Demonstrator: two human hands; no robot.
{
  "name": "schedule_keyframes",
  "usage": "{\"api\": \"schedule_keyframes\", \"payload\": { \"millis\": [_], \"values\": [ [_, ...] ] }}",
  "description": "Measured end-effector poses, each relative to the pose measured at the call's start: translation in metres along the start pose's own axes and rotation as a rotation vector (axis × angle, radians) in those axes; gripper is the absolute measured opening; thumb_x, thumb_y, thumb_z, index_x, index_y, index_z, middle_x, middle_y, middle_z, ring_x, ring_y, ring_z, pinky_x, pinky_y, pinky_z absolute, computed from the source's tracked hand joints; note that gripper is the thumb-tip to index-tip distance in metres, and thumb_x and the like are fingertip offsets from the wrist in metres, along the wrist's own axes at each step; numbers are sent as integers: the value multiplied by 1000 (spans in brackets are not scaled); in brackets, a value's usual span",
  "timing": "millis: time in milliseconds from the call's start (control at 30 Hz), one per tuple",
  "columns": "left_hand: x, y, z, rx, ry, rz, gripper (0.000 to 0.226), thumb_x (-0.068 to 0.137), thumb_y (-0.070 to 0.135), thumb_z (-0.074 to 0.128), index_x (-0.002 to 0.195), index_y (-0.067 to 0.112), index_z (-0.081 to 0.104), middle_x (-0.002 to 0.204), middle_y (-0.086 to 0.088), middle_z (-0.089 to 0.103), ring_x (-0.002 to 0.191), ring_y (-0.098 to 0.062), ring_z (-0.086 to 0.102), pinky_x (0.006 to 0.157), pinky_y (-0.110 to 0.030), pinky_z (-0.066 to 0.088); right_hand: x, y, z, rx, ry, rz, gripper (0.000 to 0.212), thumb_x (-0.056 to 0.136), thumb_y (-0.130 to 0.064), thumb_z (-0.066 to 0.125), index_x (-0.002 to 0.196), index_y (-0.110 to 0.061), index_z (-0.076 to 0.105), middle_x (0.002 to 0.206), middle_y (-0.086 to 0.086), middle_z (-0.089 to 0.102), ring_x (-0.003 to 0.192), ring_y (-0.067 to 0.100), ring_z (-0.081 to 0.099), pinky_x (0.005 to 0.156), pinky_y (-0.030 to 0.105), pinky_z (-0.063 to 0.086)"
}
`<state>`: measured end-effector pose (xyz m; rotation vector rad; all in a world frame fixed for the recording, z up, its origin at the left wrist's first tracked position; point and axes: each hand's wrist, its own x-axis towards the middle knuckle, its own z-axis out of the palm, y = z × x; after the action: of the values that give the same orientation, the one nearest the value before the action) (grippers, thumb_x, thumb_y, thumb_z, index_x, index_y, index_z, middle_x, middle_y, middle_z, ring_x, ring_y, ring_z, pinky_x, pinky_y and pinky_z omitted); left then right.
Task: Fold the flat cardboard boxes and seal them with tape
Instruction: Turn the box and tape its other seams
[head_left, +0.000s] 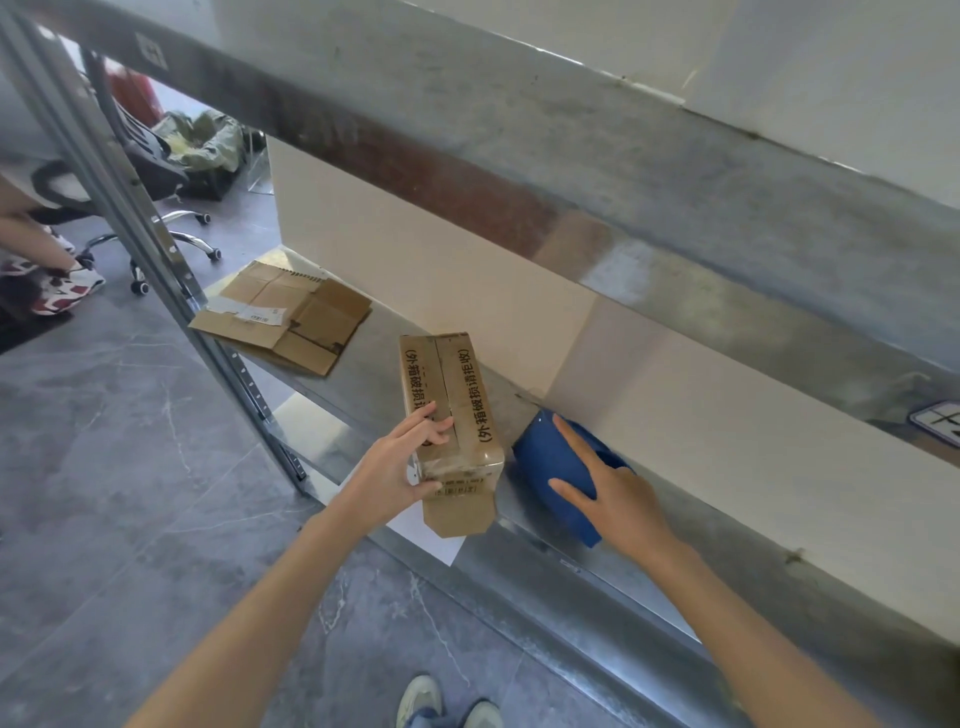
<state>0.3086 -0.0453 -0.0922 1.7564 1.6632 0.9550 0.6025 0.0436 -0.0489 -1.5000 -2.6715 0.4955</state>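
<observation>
At the metal shelf's (382, 358) front edge, the left hand (395, 467) grips the folded cardboard box (449, 389), fingers (431, 422) curled over its taped top. The right hand's (618, 501) spread fingers (571, 441) rest on a smooth blue tape dispenser (543, 460). Flat cardboard (291, 317) lies farther left.

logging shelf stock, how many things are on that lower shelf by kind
folded cardboard box: 1
flattened cardboard pile: 1 (sheets in it cannot be told)
blue object: 1
white sheet of paper: 1
total: 4
</observation>
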Motion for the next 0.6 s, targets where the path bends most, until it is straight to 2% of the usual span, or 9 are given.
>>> {"api": "schedule_keyframes", "payload": {
  "millis": [67,133,200,300,367,467,533,567,600],
  "values": [
    [0,-1,2,-20,13,-4,53,75,10,84,117,28,57,140,44,32,145,8,17,110,-38,43,-2,11,8,60,7,38,75,97,-55,48,146,-62,-8,64,-1,56,52,12,51,54,29,47],
    [0,-1,5,-39,37,-22,52,75,9,84,116,26,58,141,40,34,146,7,18,110,-41,43,-2,18,14,75,16,64,74,96,-57,49,149,-59,-2,58,-7,52,46,9,50,46,21,40],
    [1,-1,8,-47,58,-34,51,74,8,84,116,21,60,142,36,36,146,6,18,111,-43,43,0,23,19,81,37,89,71,94,-58,50,150,-56,4,51,-8,46,42,7,47,43,19,34],
    [3,1,11,-39,68,-52,50,74,7,84,116,17,59,145,23,42,146,6,16,112,-46,41,2,28,28,97,69,89,71,93,-60,51,147,-59,6,50,-7,46,44,7,49,43,21,36],
    [4,3,14,-32,82,-63,49,73,6,84,114,15,59,145,20,43,146,6,16,113,-46,40,6,32,32,155,102,90,67,92,-60,51,144,-62,8,55,-5,52,49,7,53,46,23,41],
    [5,7,18,-13,126,-57,48,72,3,84,112,13,59,141,32,39,144,12,15,113,-37,40,12,35,33,241,111,91,62,92,-63,48,141,-66,11,70,-5,64,53,5,57,60,32,52],
    [7,10,22,-12,154,-47,49,71,1,84,111,13,59,137,38,36,143,12,17,111,-33,41,14,34,33,263,127,80,59,93,-61,48,142,-62,15,98,-6,67,74,5,62,71,31,50],
    [7,11,23,-14,161,-41,49,71,0,83,111,13,59,137,39,36,144,11,17,111,-32,41,14,34,33,261,142,71,60,93,-58,50,144,-59,18,111,-7,61,88,8,61,78,29,46],
    [7,11,23,-14,163,-34,49,71,0,83,111,14,58,138,38,36,144,10,17,110,-33,41,14,34,33,247,157,66,61,93,-56,52,145,-56,20,116,-6,54,98,12,56,83,29,42]
  ]
}}
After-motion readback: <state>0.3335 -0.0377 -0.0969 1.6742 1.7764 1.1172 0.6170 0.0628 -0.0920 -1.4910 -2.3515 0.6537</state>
